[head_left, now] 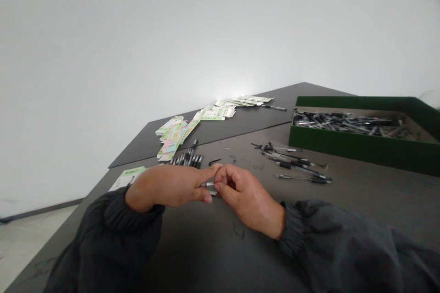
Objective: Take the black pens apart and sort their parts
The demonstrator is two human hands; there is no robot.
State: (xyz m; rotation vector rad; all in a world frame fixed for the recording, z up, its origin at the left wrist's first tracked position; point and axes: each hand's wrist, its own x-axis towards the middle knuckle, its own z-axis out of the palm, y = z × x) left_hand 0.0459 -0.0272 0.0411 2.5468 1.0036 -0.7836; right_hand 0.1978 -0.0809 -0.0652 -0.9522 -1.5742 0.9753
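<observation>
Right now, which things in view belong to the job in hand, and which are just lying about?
Likely in the job:
slim pale piece, in the right hand, left hand close by
pen bundle beyond the left hand
loose pens on the right
green box of pens

Apparently lying about:
small black piece beyond the hands
lone pen at the back
printed cards, though possibly involved

The left hand (pixel 172 187) is held with its back turned upward; its forefinger is stretched to the right hand (pixel 250 199), its thumb spread apart below. In the right hand, the fingers are curled and the thumb is pressed toward them. Behind each hand, the forearm is covered by a dark sleeve (pixel 330 233), gathered at the wrist.
</observation>
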